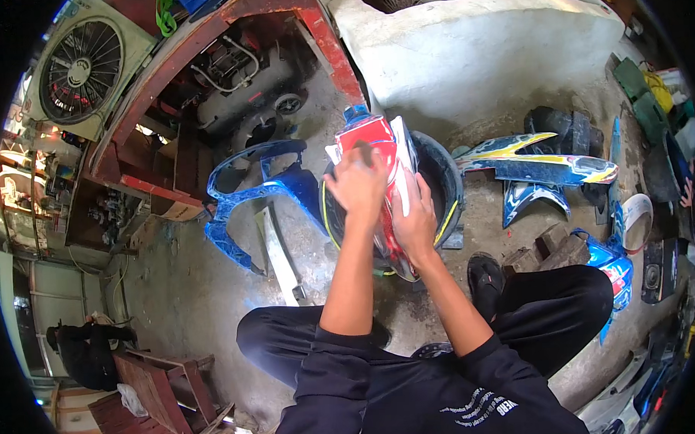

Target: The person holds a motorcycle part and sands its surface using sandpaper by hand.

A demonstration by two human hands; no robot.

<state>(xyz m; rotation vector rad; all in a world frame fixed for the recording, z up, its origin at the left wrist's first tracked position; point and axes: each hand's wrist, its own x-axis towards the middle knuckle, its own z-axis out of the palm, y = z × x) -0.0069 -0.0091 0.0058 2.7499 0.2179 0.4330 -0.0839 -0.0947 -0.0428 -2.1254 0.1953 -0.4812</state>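
Note:
A red, white and blue motorcycle fairing panel [374, 133] lies lengthwise over a dark round tub [452, 184]. My left hand [357, 183] is on the panel's upper face, fingers bent around a small brownish piece [366, 150] pressed to the red surface; blur hides its exact kind. Lower on the right side, my right hand [414, 221] grips the panel's edge, with the thumb on top and the underside of the grip hidden. Between my forearms the panel's lower end shows red.
Left of the tub lie a blue fairing frame [232, 196] and a pale strip [280, 257]. Blue-yellow panels [537, 170] rest to the right, near wooden blocks [551, 248]. A white wall [479, 52] stands behind. Another person [92, 352] is by the bench [151, 400].

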